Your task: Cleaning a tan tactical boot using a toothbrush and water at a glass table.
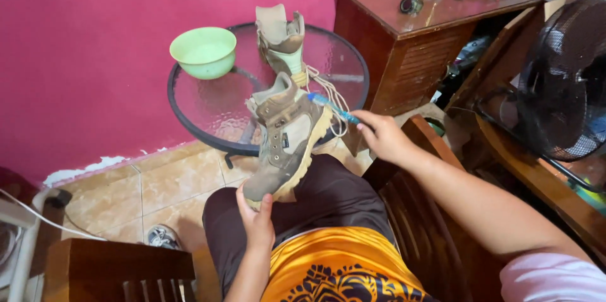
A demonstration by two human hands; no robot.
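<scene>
Boot [281, 139], tan, stiff sole, soft upper, looked light; sat on lap, toe gripped from below by L hand [257, 219]. R hand [380, 135] closed round blue toothbrush [333, 108], bristles at boot's heel side. Best hold: sole/toe.

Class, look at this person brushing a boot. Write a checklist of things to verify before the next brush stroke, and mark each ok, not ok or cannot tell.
1. Boot held firm: left hand grips its toe end from below; ok.
2. Brush in grasp: right hand pinches the blue handle; ok.
3. Bristles meet the boot: the tip sits at the upper side edge; ok.
4. Bristles wet or soapy: cannot tell.
5. Green bowl within reach on the glass table: ok; its contents cannot tell.
6. Second boot stands upright on the table, laces loose: ok.
</scene>
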